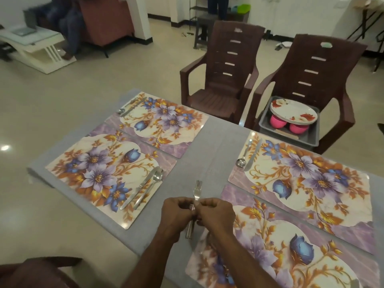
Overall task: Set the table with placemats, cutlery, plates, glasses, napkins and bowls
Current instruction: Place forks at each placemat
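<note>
- Over the grey surface (pixel 209 142), between the two near placemats, both hands meet around a bundle of forks (pixel 195 201).
- Left hand (pixel 176 213) curls round the fork handles; right hand (pixel 216 210) pinches the same bundle, tines pointing away from the person.
- Near-left placemat (pixel 108 175) carries a knife (pixel 141 187) and spoon (pixel 150 185) side by side.
- Far-left placemat (pixel 162 119) and far-right placemat (pixel 307 179) each carry a knife and spoon at one edge.
- Near-right placemat (pixel 280 256) lies partly under the right forearm.
- On the right brown chair (pixel 324 65), a grey tub (pixel 309 138) holds flowered plates (pixel 293 112) stacked over pink bowls (pixel 278 121).
</note>
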